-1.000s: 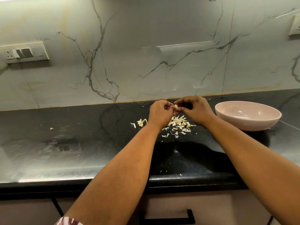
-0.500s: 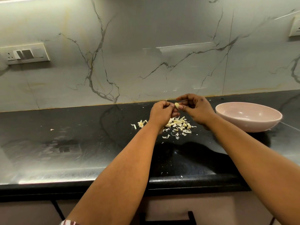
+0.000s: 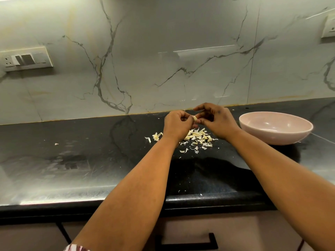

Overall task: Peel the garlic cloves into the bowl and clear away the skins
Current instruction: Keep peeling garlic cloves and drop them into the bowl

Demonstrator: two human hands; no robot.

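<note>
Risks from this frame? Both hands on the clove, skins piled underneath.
1. The garlic clove is pinched between the left hand and right hand above the skin pile, not the pink bowl; a slip likely drops it into the skins.
2. Stray skin flakes lie far left on the counter and may be missed at cleanup.

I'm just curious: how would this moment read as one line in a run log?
step: peeling | left hand: holds clove | right hand: picks at clove | skins: on counter | bowl: right of hands
</note>
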